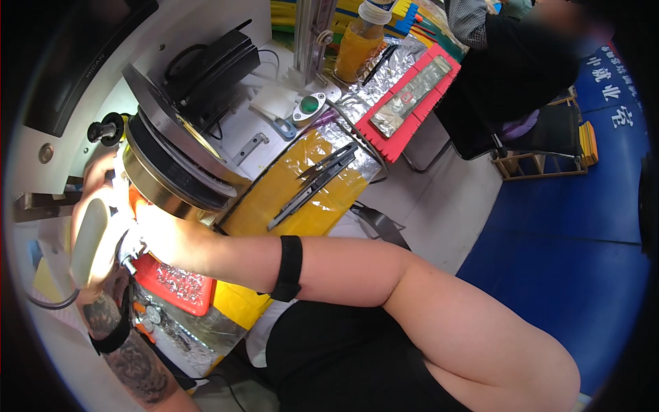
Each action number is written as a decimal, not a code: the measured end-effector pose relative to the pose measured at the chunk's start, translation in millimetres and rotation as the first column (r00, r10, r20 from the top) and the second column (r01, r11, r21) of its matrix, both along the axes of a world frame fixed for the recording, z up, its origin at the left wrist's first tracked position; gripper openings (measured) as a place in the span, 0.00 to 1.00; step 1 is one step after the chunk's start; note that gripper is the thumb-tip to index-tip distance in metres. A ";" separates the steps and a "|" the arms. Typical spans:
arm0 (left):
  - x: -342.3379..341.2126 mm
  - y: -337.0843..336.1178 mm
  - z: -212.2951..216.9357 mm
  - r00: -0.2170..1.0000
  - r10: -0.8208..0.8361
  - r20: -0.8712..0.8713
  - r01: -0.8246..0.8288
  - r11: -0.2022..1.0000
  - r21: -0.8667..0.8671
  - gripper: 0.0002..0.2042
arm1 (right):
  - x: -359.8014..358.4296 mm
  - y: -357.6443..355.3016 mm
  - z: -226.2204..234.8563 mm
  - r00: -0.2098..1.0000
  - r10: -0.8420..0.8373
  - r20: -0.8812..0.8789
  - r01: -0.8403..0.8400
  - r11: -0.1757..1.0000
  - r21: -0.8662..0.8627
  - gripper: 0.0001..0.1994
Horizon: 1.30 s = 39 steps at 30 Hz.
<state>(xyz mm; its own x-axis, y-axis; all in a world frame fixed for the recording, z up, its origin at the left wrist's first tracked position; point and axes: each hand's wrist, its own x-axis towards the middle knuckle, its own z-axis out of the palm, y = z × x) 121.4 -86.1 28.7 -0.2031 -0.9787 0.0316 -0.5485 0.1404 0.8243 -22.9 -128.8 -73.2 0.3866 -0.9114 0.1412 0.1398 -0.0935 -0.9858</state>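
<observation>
Both hands meet at the far left, under a brass-coloured round wheel or drum [161, 185] with a black band. Bright lamp light washes them out. My right hand [161, 237] reaches in from the right, close beneath the drum; its fingers are lost in glare. Partly behind a pale oval lamp head [89, 244], my left hand [101, 172] shows only in part. A small shiny metal piece [128, 248] lies by the right hand; whether either hand holds it cannot be made out. Just below sits a red tray [185, 285] of small glittering bits.
Tweezers [316, 185] lie on a yellow mat [257, 213]. Behind are a black box-shaped device [213, 72], a bottle of orange liquid [357, 51] and a red board [419, 103] bearing a metal-coloured strip. A person in black [522, 62] sits at the upper right, near a chair [549, 130].
</observation>
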 end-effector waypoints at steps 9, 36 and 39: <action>24.9 14.8 0.1 0.989 0.147 0.034 -0.147 0.989 -0.004 0.16 | -34.4 41.6 47.3 0.987 -0.048 0.156 -0.003 0.950 0.311 0.11; -56.0 71.1 -83.7 0.951 0.308 -0.038 -0.305 0.905 -0.297 0.02 | -133.1 44.0 17.0 0.728 -0.163 -0.666 -0.427 0.653 -0.626 0.09; -64.3 55.7 -72.5 0.907 0.395 0.145 -0.239 0.767 -0.595 0.03 | -130.6 36.8 9.6 0.757 -0.079 -0.648 -0.463 0.635 -0.618 0.08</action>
